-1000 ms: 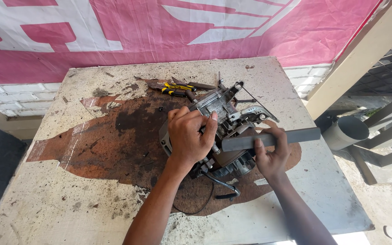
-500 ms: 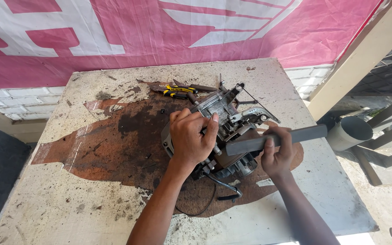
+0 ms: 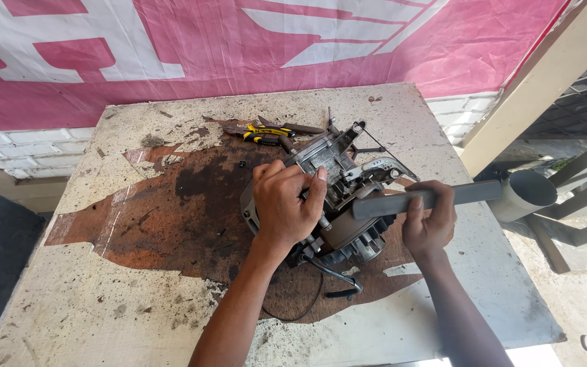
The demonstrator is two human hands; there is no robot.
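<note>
One small engine (image 3: 327,197), grey cast metal with dark greasy fins and a black cable trailing off at six o'clock, lies near the middle of the table (image 3: 103,312), slightly toward three o'clock. The left hand (image 3: 287,207) presses flat on top of it, fingers curled over the casing. The right hand (image 3: 429,221) is clamped around one grey flat metal bar (image 3: 429,198), which lies level and runs from the engine out toward three o'clock. The table is one worn pale board, stained with a broad rust-brown patch under the engine. At twelve o'clock from the engine lies one pair of yellow-handled pliers (image 3: 263,134). Behind the table stand a white brick wall (image 3: 28,153) and a pink banner (image 3: 239,47); a grey pipe (image 3: 524,194) sits at three o'clock.
</note>
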